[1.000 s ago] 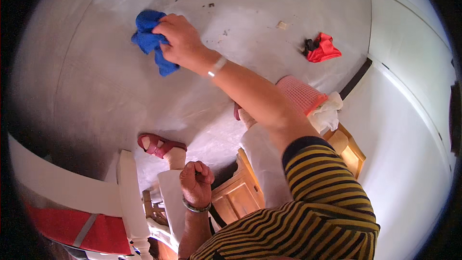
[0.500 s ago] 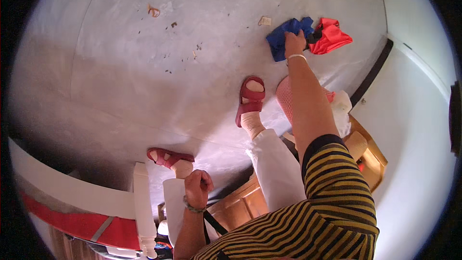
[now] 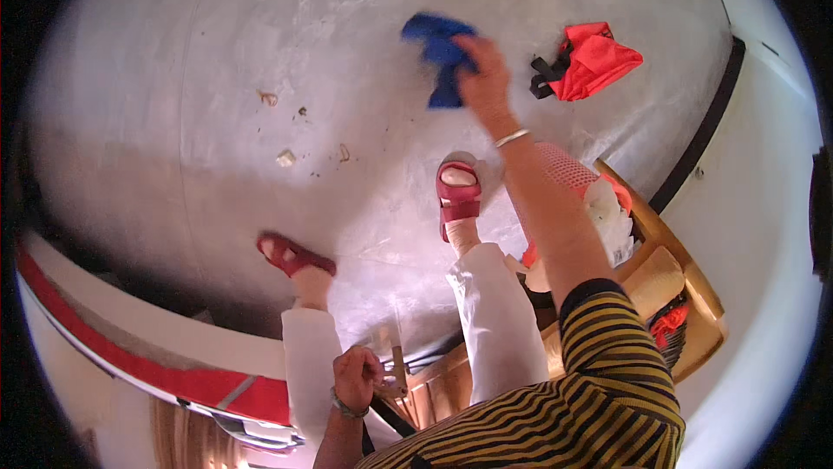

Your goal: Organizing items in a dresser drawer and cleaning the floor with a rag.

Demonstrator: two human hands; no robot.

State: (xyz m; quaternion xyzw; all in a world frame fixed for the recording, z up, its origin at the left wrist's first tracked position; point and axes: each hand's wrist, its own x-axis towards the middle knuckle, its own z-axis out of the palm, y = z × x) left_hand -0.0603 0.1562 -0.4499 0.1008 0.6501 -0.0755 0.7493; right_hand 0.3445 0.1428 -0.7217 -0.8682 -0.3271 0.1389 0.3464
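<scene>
Left hand [image 3: 354, 378]: fingers curled; contents cannot be told.
Scraps [image 3: 286, 157]: loosely scattered on the floor [image 3: 217, 44], uncollected.
Right hand [image 3: 488, 78]: grip clamped on blue cloth [image 3: 443, 51], beyond the scraps; floor contact unclear.
Red fabric [image 3: 597, 65]: rightward, apart.

Blue cloth [image 3: 447, 51], soft and matt; red fabric piece [image 3: 599, 61], thin, creased, faintly lustrous, with matt black straps; grey floor [image 3: 121, 78], smooth, low sheen. Pink mesh basket [image 3: 566, 165], apparently plastic; wooden furniture piece [image 3: 701, 295], smooth, varnished, glossy. Striped shirt [image 3: 538, 408], ribbed knit; white trousers [image 3: 496, 321], smooth woven cloth; bangle [image 3: 512, 137], shiny metal-like; red sandals [image 3: 460, 209], matt, rubber-like.
</scene>
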